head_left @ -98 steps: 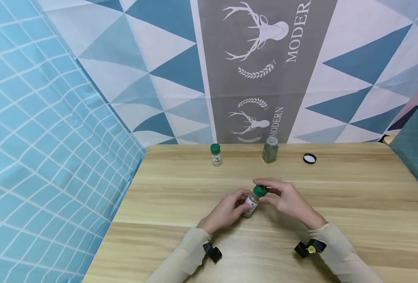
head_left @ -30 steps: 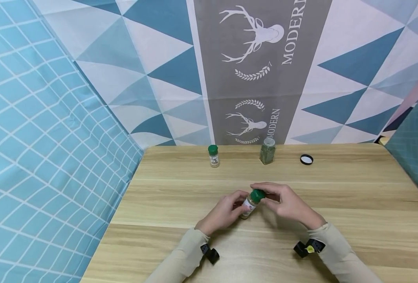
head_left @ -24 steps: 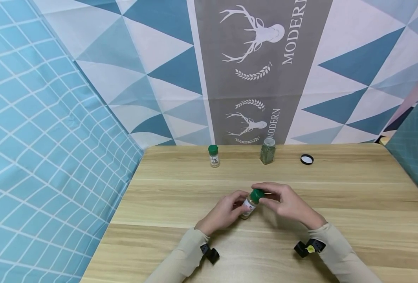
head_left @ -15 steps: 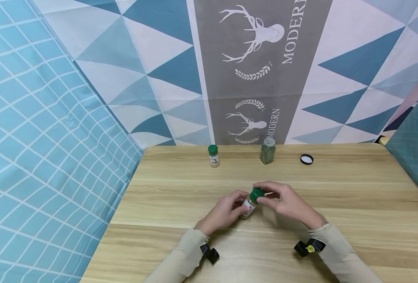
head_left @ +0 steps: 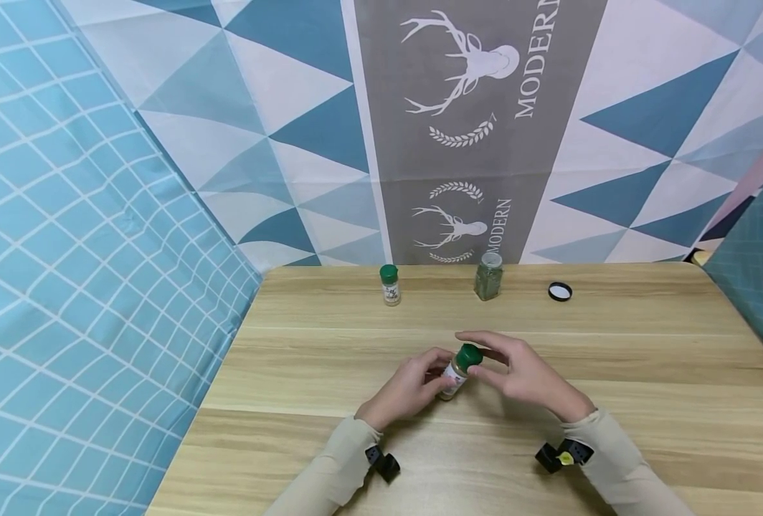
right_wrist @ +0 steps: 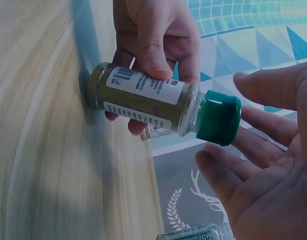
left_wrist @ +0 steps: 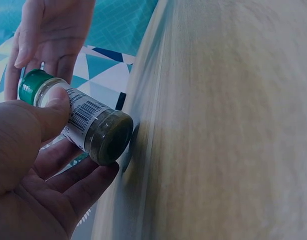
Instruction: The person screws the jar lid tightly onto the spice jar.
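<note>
Spice jar [right_wrist: 143,95] stays gripped in your left hand [head_left: 407,390]; your right hand [head_left: 520,369] has loosened, thumb and fingers now spread apart around the green cap [right_wrist: 219,117].

Three views I monitor: one head-worn, two wrist-worn
The head view looks forward and down over the table [head_left: 278,373]; the wrist views, near and turned sideways, share the held bottle [left_wrist: 81,112], the left facing its base [left_wrist: 117,139]
</note>
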`<state>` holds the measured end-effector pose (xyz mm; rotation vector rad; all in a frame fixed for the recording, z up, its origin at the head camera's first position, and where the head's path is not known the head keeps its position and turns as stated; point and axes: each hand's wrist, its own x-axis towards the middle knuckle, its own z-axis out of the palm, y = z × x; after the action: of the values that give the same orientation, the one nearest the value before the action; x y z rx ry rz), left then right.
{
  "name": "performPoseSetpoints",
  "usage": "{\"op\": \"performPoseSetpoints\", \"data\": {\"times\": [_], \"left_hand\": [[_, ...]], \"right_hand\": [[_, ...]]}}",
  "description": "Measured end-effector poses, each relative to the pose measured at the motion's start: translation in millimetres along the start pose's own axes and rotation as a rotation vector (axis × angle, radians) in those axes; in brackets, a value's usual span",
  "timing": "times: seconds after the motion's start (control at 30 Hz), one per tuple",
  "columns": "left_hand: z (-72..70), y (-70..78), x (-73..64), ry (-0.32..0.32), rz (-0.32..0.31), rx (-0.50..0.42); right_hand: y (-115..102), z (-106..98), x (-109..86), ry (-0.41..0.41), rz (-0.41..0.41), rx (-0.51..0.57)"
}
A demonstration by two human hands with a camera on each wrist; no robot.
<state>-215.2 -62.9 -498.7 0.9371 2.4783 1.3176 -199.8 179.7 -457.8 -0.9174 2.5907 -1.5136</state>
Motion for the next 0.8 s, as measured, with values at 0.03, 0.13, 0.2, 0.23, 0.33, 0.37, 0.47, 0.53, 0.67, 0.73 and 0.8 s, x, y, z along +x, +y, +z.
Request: {"op": "performPoseSetpoints", "data": {"times": [0.03, 0.13, 0.2, 0.23, 0.33, 0.37, 0.47, 0.53, 0.67, 0.73, 0.8], "left_hand": [[-0.1, 0.0, 0.1, 0.000, 0.003, 0.000], [-0.3, -0.5, 0.1, 0.002, 0.008, -0.001], [-0.3, -0.7, 0.2, 0.004, 0.011, -0.003], [-0.3, -0.8, 0.3, 0.003, 0.011, -0.005], [0.1, -1.2, 0.8, 0.001, 0.013, -0.009], [0.3, -1.3, 0.9, 0.001, 0.012, -0.010], [0.8, -1.7, 1.3, 0.002, 0.012, -0.012], [0.4, -1.1, 1.1, 0.003, 0.011, -0.011], [0.4, -0.6, 0.9, 0.004, 0.011, -0.012], [0.5, -0.8, 1.0, 0.004, 0.012, -0.013], [0.8, -1.3, 1.0, 0.006, 0.013, -0.013]], "right_hand": [[-0.7, 0.3, 0.2, -0.003, -0.005, 0.002], [-1.6, 0.7, 0.5, -0.010, -0.016, 0.009], [-1.5, 0.8, 0.4, -0.011, -0.019, 0.008], [-1.4, 0.9, 0.3, -0.012, -0.021, 0.010], [0.0, 1.3, -0.2, -0.011, -0.034, 0.011], [0.4, 1.6, -0.5, -0.010, -0.039, 0.011], [2.4, 2.2, -0.9, -0.005, -0.056, 0.006], [3.1, 2.4, -1.0, -0.003, -0.062, 0.004], [4.2, 2.2, -0.9, -0.005, -0.067, -0.002], [4.4, 1.8, -0.8, -0.005, -0.069, -0.002], [4.7, 1.6, -0.7, -0.006, -0.068, -0.003]]}}
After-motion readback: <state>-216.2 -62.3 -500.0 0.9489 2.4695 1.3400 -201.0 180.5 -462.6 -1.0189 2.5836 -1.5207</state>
